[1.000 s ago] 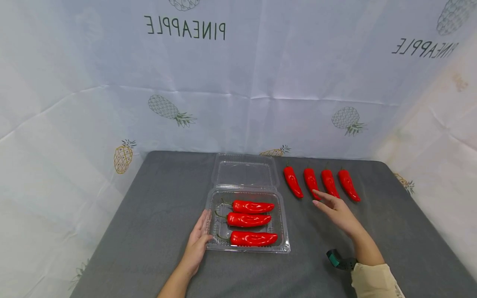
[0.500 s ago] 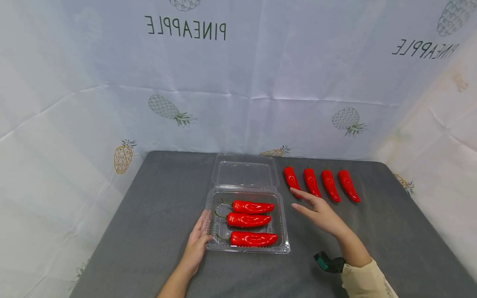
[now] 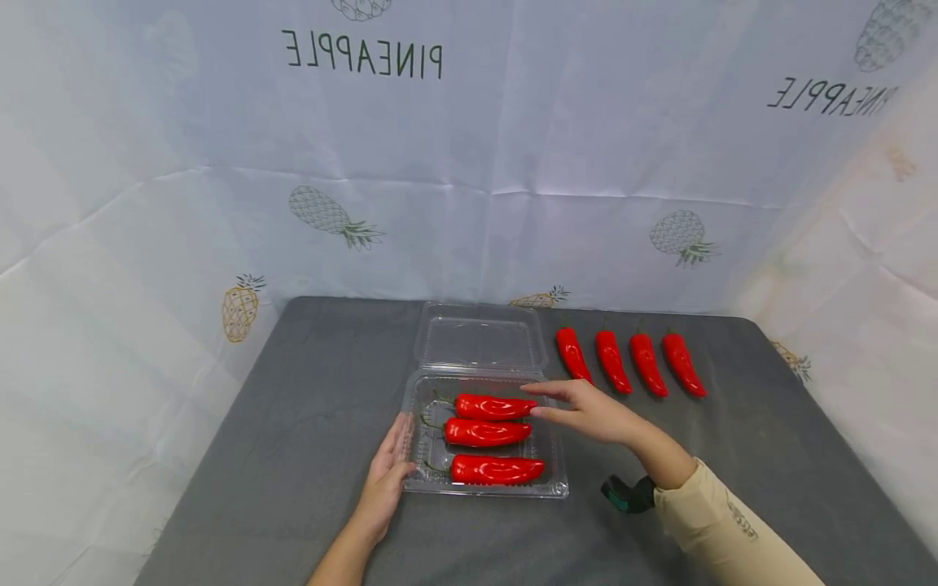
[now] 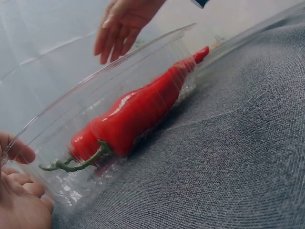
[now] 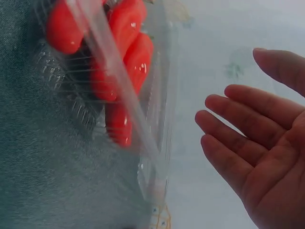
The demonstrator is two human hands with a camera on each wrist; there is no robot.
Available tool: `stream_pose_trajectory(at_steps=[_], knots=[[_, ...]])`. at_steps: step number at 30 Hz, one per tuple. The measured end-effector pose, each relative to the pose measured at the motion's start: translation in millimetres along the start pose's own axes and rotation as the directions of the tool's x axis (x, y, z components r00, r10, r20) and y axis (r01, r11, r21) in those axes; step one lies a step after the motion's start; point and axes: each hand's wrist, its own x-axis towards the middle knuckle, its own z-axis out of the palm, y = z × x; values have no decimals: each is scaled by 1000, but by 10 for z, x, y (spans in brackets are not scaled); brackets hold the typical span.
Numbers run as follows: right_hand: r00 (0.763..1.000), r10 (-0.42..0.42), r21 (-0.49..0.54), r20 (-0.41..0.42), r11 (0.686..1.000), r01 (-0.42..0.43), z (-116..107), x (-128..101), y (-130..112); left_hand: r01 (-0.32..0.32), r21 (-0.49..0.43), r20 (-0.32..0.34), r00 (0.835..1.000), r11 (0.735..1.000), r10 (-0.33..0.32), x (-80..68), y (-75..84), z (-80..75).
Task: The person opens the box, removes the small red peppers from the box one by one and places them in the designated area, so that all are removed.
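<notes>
A clear plastic clamshell box [image 3: 558,468] lies on the table with its lid [image 3: 479,342] folded back. Three red chili peppers lie crosswise inside: a far one [image 3: 497,407], a middle one [image 3: 487,433] and a near one [image 3: 497,470], green stems to the left. My left hand [image 3: 383,484] grips the box's left wall, and the left wrist view shows the thumb [image 4: 21,151] at the rim. Over the box's right side hovers my right hand [image 3: 589,413], holding nothing. In the right wrist view its palm and spread fingers [image 5: 252,114] show.
Several more red chili peppers [image 3: 648,365] lie in a row on the grey table [image 3: 330,391], behind and right of the box. A white curtain [image 3: 469,146] printed with pineapples stands behind the table. A black and green device [image 3: 626,494] sits at the right wrist.
My right hand has moved left from above the row of peppers to over the box's right side. My left hand, the box and the peppers have stayed put.
</notes>
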Motion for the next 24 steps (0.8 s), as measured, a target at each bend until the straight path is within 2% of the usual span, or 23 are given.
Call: stream_pose_trajectory(at_steps=[5,9,16,22,24], knots=[[991,-2,-41,134,999,8,17,151,-83,9,6,1,1000,1000,-9,4,0,-2],[970,-18,-80,244,996,38,78,230,-133,23,13,1,1000,1000,-23,12,10,0],[909,27,-86,417,996,10,230,340,-218,27,18,-6,1000,999,-27,6,30,-8],[854,120,-119,505,991,-69,298,407,-262,26,19,-6,1000,999,-26,7,31,-3],[841,133,-139,525,988,-69,317,427,-266,26,17,-3,1000,1000,-26,11,25,1]])
